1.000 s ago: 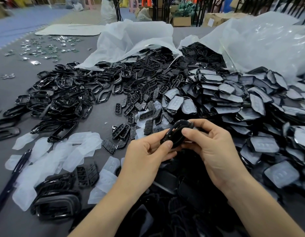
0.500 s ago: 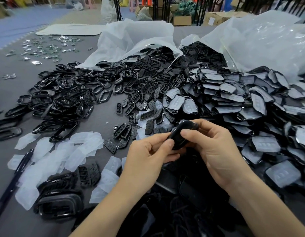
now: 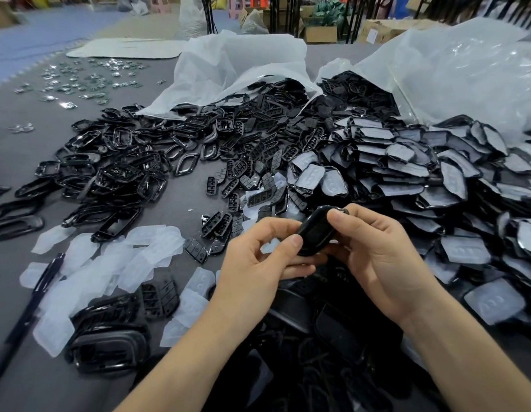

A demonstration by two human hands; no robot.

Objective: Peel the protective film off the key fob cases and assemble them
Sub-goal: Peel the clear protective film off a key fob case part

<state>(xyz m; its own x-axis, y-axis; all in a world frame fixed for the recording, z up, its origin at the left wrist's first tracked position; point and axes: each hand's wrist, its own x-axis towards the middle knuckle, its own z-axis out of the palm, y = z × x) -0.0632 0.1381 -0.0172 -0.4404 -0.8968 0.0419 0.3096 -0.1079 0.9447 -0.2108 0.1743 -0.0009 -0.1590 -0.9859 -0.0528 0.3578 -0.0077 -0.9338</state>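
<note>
A grey desk [image 3: 175, 215] is recorded, with black parts [image 3: 258, 120] spilled from a white bag [image 3: 243, 63] and a clear bag [image 3: 466, 78]. One key fob case [image 3: 314, 230] is gripped above it by the left hand [image 3: 255, 263] and right hand [image 3: 380, 257].

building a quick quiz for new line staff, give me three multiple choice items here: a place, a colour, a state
1. Where do the loose translucent white film pieces lie?
A. on the grey table, left of the left hand
B. inside a cardboard box
C. on the floor
2. What colour is the glossy oval plastic key fob case being held?
A. silver
B. black
C. blue
3. How is that case held?
A. lying untouched
B. by one hand only
C. by the left hand and the right hand
Answers: 1 A, they spread beside the left hand; 2 B, its shell shines black; 3 C, both hands grip it.
</note>
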